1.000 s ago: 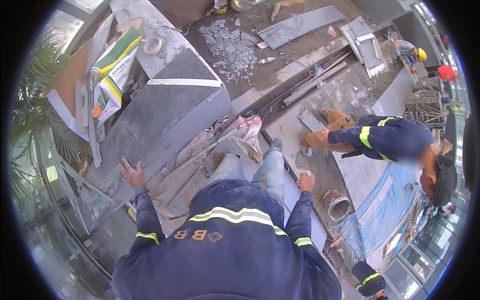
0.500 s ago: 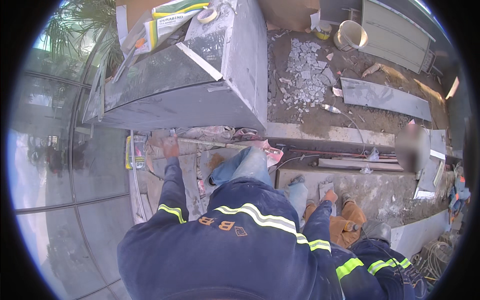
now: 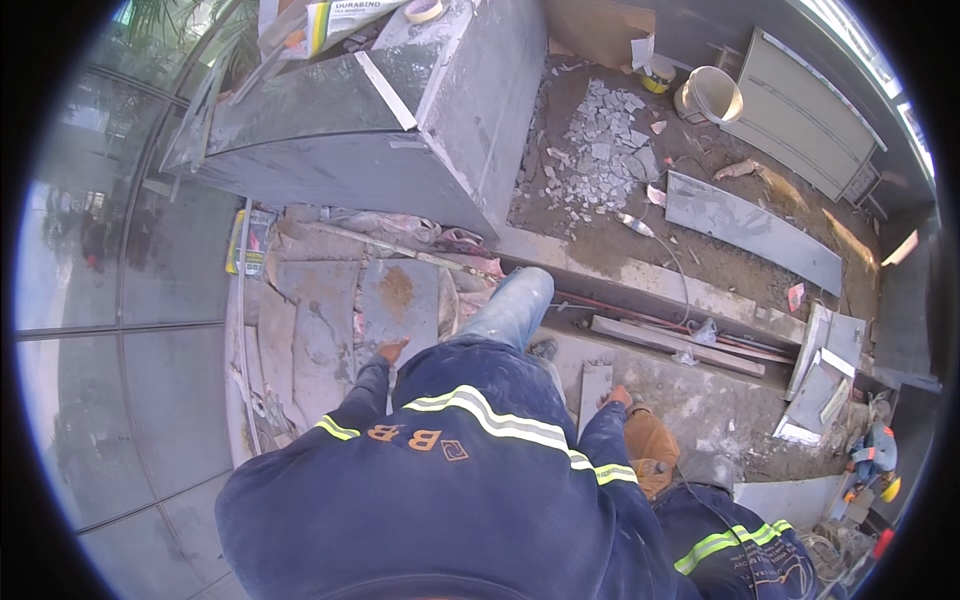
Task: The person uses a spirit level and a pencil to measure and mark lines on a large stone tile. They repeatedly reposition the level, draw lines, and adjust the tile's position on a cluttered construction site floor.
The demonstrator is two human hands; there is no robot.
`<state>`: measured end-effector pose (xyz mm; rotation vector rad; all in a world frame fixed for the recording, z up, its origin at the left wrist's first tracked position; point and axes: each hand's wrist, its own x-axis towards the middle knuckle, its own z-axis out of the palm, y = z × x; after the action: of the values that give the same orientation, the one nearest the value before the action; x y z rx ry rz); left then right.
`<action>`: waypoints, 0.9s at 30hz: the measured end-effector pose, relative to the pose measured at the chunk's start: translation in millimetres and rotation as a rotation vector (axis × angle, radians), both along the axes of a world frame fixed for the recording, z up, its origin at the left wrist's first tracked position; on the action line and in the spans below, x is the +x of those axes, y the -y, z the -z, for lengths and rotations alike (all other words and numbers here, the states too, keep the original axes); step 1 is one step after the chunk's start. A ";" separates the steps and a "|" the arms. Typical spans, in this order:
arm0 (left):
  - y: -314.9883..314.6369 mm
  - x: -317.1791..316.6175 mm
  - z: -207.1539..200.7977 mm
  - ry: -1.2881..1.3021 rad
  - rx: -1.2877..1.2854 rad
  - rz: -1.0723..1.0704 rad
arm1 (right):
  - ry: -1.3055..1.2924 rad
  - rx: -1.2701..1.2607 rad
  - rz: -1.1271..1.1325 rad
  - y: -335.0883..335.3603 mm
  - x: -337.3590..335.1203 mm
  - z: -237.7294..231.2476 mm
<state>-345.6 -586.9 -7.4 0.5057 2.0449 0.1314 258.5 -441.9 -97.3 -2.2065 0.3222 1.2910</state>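
My right hand (image 3: 620,397) is closed on the edge of a narrow grey tile strip (image 3: 595,388), which stands out in front of it near my knee. My left hand (image 3: 393,350) is at my left thigh, its fingers stretched out and nothing visible in them. Just beyond it lie flat grey slabs (image 3: 315,305), one (image 3: 398,295) with a brown stain. Beside my right hand are the brown trousers (image 3: 650,445) of a co-worker (image 3: 740,545) in a navy jacket with reflective bands, bent down close to my right arm.
A large grey-clad block (image 3: 330,175) stands ahead, with a bag (image 3: 345,15) and a tape roll (image 3: 424,10) on top. Glass panels (image 3: 75,400) line the left. Beyond a ledge lie tile shards (image 3: 605,130), a bucket (image 3: 708,95), a long panel (image 3: 750,225) and a cable (image 3: 680,265).
My left hand has come back from the far slabs toward my thigh. My right hand has shifted left with the tile strip. The view has turned, and a blurred shape at the right is gone.
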 end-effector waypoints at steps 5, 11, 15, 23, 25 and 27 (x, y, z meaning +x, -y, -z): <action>-19.9 -4.4 34.8 0.013 0.079 -0.380 | -0.059 0.103 -0.358 -63.3 21.0 12.8; -102.9 57.3 60.9 0.090 0.091 -0.270 | 0.124 0.082 -0.517 -112.3 90.7 5.1; -103.2 83.8 77.2 0.162 0.066 -0.279 | 0.017 -0.014 -0.373 -153.1 108.9 -15.5; -233.6 94.0 61.4 0.276 0.056 -0.224 | 0.231 0.154 -0.767 -387.4 117.7 -24.4; -370.2 58.0 42.4 0.257 0.202 -0.110 | 0.237 0.332 -0.749 -506.5 112.0 -26.3; -285.7 109.1 33.6 0.338 0.046 -0.223 | 0.180 -0.008 -0.861 -495.2 84.6 -76.3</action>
<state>-236.5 -301.3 -41.1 0.2603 1.7632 0.3736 343.1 53.4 -21.0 -2.5356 -0.7764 1.4527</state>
